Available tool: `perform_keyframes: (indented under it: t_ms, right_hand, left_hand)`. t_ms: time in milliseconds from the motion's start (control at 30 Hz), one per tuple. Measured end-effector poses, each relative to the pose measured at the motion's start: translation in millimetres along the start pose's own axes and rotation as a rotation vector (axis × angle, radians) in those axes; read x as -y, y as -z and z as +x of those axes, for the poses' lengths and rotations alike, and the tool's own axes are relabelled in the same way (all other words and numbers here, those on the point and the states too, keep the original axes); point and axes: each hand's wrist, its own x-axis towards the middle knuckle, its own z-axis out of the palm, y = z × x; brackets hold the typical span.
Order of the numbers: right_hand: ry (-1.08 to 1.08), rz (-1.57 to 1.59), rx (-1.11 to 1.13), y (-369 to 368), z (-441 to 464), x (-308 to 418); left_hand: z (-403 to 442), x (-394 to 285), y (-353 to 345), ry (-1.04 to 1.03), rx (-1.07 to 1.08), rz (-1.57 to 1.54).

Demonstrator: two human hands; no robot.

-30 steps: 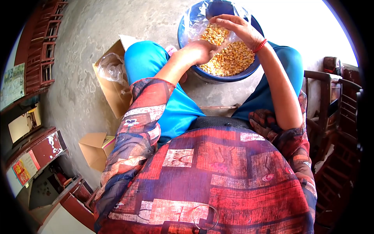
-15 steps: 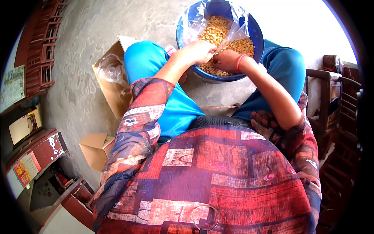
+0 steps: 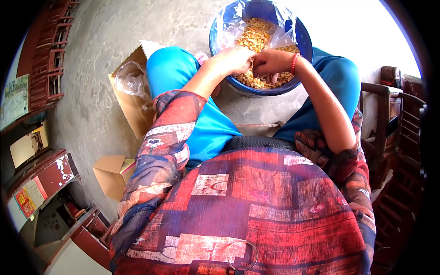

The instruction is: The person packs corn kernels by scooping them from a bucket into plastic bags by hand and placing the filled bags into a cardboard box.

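Pinching the clear bag [image 3: 287,38] snugly with the left hand [image 3: 234,60] helps; the right hand [image 3: 277,62] curls at the corn [image 3: 254,35], can't tell if gripping, so scoop gently.

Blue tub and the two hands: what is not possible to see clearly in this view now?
All in the head view:
- Left hand: its fingertips and exact grip, hidden by the right hand.
- Right hand: some fingertips, hidden among the corn kernels.
- Blue tub: its bottom, covered by kernels; its far rim, cut off by the top edge.
- Wall calendar: its print, too small.
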Motion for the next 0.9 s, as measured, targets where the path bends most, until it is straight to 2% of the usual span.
perform_keyframes:
  t_ms: [67,200,267,333,400,533,600,667,700,800,867,900]
  right_hand:
    - [-0.006,0.020,0.011,6,-5,3]
    - [0.022,0.111,0.009,14,-15,11]
    - [0.144,0.200,-0.128,17,-21,17]
    - [0.207,0.194,-0.151,24,-23,17]
    - [0.360,0.270,-0.396,27,-23,17]
    - [0.533,0.299,-0.547,38,-8,10]
    - [0.531,0.238,-0.565,40,-10,8]
    - [0.590,-0.043,-0.644,41,-8,7]
    - [0.604,-0.033,-0.683,41,-5,4]
    - [0.488,0.153,-0.594,48,-9,-5]
    - [0.399,0.080,-0.417,39,-31,15]
    - [0.282,0.034,-0.300,33,-34,18]
  left_hand:
    - [-1,-2,1,-0.015,-0.003,0.008]
    - [0,-5,4,0.092,0.077,0.081]
    - [0,-3,2,0.122,0.113,0.137]
    - [-3,-3,1,0.145,0.061,0.033]
    - [-4,-2,-1,0.107,0.034,0.009]
    - [-3,-5,2,0.102,0.065,-0.035]
    - [-3,-4,2,0.104,0.070,-0.036]
    - [-2,-4,2,0.104,0.075,-0.038]
    - [-2,-4,3,0.109,0.079,-0.037]
    - [-5,-6,4,0.101,0.064,-0.030]
    - [-6,-7,5,0.088,0.046,-0.023]
    - [-6,-7,6,0.075,0.052,0.000]
